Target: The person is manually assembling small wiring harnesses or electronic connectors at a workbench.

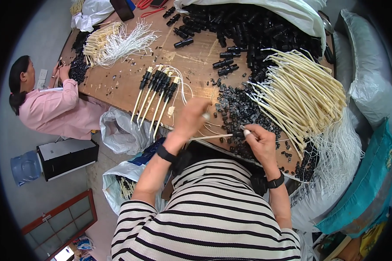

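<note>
My right hand (261, 142) is closed in a pinch, a white cover on one fingertip, at a black plastic fitting (237, 135). A cream rod (215, 137) extends leftward from that fitting along the table's front edge. My left hand (191, 117), slightly blurred, is raised above the rod with its fingers curled; something white shows at a fingertip, and whatever it pinches cannot be made out. Thin white cord (211, 126) lies below it. Farther left, several cream rods with black fittings (161, 82) lie side by side, white cords looping from their far ends.
Small black pieces (239, 104) are heaped before my right hand. Beyond lie larger black fittings (265, 35); a big bundle of cream rods (304, 95) is at right. At far left a person in pink (52, 104) works by another corded bundle (117, 43). Sacks (370, 65) crowd the right side.
</note>
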Tool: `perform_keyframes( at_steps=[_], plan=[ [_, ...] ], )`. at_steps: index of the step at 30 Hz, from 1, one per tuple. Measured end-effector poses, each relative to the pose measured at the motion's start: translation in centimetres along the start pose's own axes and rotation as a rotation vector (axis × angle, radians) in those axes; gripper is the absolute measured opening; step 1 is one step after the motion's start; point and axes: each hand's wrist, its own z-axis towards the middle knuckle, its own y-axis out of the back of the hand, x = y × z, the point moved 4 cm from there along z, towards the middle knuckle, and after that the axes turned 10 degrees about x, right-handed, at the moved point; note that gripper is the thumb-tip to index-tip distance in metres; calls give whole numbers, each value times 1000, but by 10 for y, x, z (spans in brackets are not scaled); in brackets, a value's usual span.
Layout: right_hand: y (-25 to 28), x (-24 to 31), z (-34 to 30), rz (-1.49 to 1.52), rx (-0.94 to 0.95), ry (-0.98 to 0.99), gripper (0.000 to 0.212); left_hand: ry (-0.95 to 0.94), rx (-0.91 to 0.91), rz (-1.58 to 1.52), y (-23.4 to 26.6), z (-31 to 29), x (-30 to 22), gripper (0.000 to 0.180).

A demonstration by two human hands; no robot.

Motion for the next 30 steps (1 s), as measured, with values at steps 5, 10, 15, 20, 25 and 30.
perform_keyframes(
  at_steps=[5,10,15,20,25,30],
  plan=[
    [11,-19,-7,155,44,-76,6,399,205,266,43,-24,37,17],
    [4,-11,-10,268,208,-108,9,-313,441,-45,-3,-11,-25,33],
    [4,-27,-10,276,111,-150,8,-421,374,70,-21,26,-23,36],
    [3,-36,-7,366,70,-185,6,-48,128,-138,12,35,18,28],
    [-3,-31,3,363,83,-204,7,207,21,-114,28,18,30,23],
    [-5,-25,9,341,119,-250,9,163,27,-31,9,21,9,24]
  ],
)
